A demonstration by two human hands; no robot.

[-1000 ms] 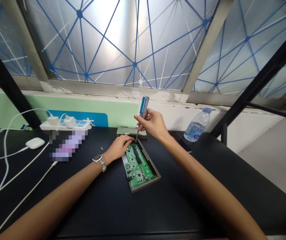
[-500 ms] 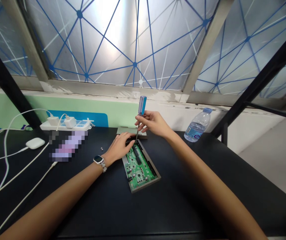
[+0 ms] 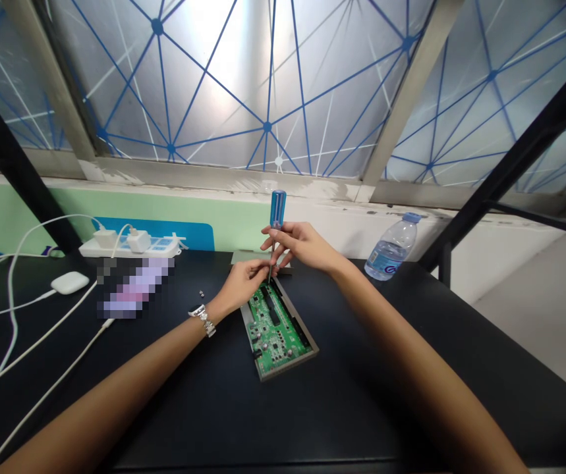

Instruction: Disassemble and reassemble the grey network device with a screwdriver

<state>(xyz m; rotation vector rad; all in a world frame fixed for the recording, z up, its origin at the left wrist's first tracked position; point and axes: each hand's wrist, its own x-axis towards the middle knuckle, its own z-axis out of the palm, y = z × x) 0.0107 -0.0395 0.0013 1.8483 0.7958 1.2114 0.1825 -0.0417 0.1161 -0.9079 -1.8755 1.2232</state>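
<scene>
My right hand (image 3: 303, 246) is closed round the neck of a screwdriver (image 3: 277, 207) with a blue handle, which stands nearly upright. Its tip reaches down to the far end of a green circuit board (image 3: 273, 336) set in a shallow metal tray (image 3: 292, 361). Beside it, my left hand (image 3: 242, 282) is closed, thumb and fingertips pinched at the lower shaft; whether they also hold a small part is hidden. A grey metal plate (image 3: 246, 256) lies behind the hands, partly covered. Small screws (image 3: 201, 293) rest on the desk left of my left hand.
A water bottle (image 3: 390, 249) stands at the back right. On the left are a power strip (image 3: 159, 248) with chargers, a white earbud case (image 3: 70, 282), a blurred-out phone-like thing (image 3: 134, 289) and white cables. Black slanted posts rise at both sides of the black desk (image 3: 203, 408).
My left hand has lifted from lying spread on the board's far end and now pinches at the screwdriver's shaft. The screwdriver's handle has tipped slightly left, more upright.
</scene>
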